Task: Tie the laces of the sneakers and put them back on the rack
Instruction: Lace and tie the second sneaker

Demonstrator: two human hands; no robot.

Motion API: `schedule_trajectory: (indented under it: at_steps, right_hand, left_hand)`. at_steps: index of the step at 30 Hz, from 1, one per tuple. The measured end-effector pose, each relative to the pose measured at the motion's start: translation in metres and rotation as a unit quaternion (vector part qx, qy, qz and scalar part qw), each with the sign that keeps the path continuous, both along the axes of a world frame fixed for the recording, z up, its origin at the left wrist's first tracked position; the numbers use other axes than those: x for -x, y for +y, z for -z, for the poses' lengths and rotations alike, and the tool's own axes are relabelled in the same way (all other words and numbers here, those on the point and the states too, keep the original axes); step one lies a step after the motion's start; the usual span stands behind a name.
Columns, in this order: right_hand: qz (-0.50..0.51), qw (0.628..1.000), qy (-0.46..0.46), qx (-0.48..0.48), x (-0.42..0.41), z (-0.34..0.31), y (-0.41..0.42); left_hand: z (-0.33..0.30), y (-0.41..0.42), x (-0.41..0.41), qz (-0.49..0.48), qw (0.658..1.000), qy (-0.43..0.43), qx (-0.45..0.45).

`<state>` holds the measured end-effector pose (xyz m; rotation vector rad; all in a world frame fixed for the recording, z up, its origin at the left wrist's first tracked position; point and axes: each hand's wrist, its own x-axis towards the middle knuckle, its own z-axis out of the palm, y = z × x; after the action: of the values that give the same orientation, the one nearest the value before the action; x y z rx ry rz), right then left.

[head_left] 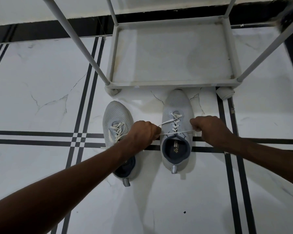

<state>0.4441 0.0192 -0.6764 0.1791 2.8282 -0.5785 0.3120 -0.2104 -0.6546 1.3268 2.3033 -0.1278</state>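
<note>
Hands are pulling lace ends (179, 132) apart across right sneaker (176, 130); left hand (143, 133) and right hand (208, 126) fingers are clamping one end each; both sneakers are sitting on floor (41, 92) before rack (172, 82); left sneaker (116, 119) is lying untied.

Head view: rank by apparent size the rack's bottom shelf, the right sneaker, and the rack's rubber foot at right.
1. bottom shelf, clearly largest.
2. right sneaker, nearer the camera, yet smaller.
3. rubber foot, smallest.

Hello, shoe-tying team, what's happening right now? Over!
Left hand and right hand each pulling a lace end of the right sneaker. Left sneaker untied. Both on floor; rack shelf unobstructed.
</note>
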Motion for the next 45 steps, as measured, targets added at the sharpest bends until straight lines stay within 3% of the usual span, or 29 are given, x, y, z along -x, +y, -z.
schedule_trajectory:
  at_steps: [4,6,8,11,16,20,23,25,29,35,38,45]
  right_hand:
    - [0.015,1.000,-0.020,0.012,0.004,-0.003,0.000]
    - [0.021,0.998,-0.042,0.032,0.006,-0.009,0.005]
    - [0.035,0.994,-0.078,0.071,0.010,-0.021,0.013]
    - [0.066,0.969,-0.125,0.201,0.013,-0.049,0.024]
    - [0.056,0.921,-0.132,0.362,0.010,-0.065,0.019]
    - [0.137,0.840,-0.100,0.515,0.012,-0.052,0.001]
    - [0.203,0.803,-0.076,0.555,0.014,-0.044,-0.013]
    - [0.225,0.812,-0.059,0.535,0.015,-0.040,-0.022]
    - [0.256,0.826,-0.035,0.501,0.016,-0.035,-0.032]
    - [0.206,0.879,-0.006,0.430,0.020,-0.038,-0.037]
    - [0.174,0.907,0.010,0.384,0.020,-0.037,-0.044]
    - [0.173,0.912,0.035,0.372,0.019,-0.034,-0.050]
  left_hand:
    - [0.003,-0.002,0.005,-0.035,0.999,-0.021,-0.028]
    - [0.004,-0.007,0.008,-0.106,0.987,-0.097,-0.071]
    - [0.000,-0.013,0.015,-0.203,0.943,-0.233,-0.121]
    - [-0.011,-0.026,0.028,-0.287,0.868,-0.376,-0.148]
    - [-0.029,-0.027,0.032,-0.318,0.769,-0.512,-0.211]
    - [-0.025,-0.004,0.030,-0.280,0.725,-0.586,-0.230]
    - [-0.015,0.016,0.020,-0.313,0.706,-0.587,-0.243]
    - [-0.010,0.027,0.014,-0.376,0.700,-0.548,-0.260]
    - [0.001,0.038,0.007,-0.428,0.729,-0.462,-0.269]
    - [0.009,0.036,0.016,-0.377,0.711,-0.536,-0.254]
    - [0.011,0.037,0.014,-0.387,0.709,-0.531,-0.255]
    - [0.019,0.039,0.006,-0.446,0.698,-0.516,-0.219]
